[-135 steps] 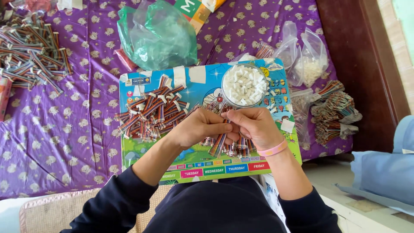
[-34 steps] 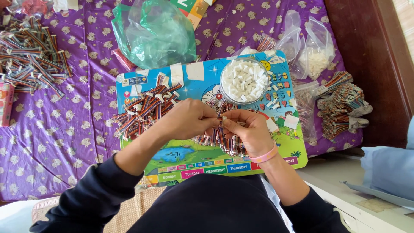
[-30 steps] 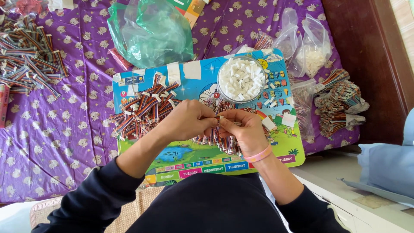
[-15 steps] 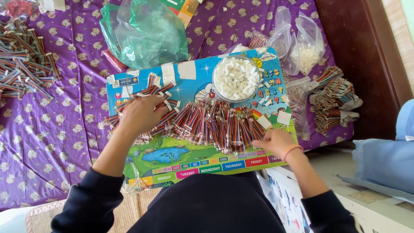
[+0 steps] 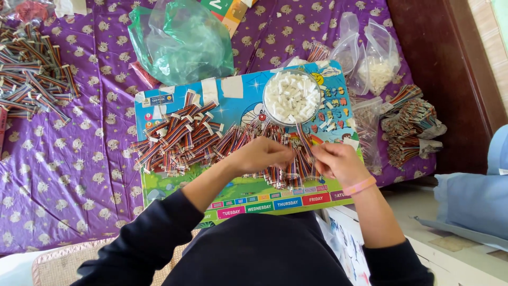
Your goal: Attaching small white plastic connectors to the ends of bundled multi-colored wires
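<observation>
The left hand point(image 5: 262, 154) and the right hand point(image 5: 338, 161) meet over the lower middle of the colourful board point(image 5: 238, 193), which lies on the purple patterned cloth point(image 5: 74, 175). Both hands are closed in a pinch. The left hand's fingers press together on the near end of a striped multicolour cable piece point(image 5: 302, 139), and the right hand's fingers close just beside it; whether the right hand also holds a small white connector cannot be told, because the fingertips hide it. The cable piece rises from between the hands toward the round bowl of white connectors point(image 5: 291, 98), which stands on the upper right of the board. A row of finished-looking cable pieces point(image 5: 254, 143) lies on the board directly under the hands, and a loose heap of cable pieces point(image 5: 174, 137) lies to their left. To do this step well, judged from the scene: keep the cable end flat and untwisted between the left fingers, hold it close to its tip so that it does not buckle, and bring the right hand in straight along the cable's line. Keep the wrists clear of the row beneath.
</observation>
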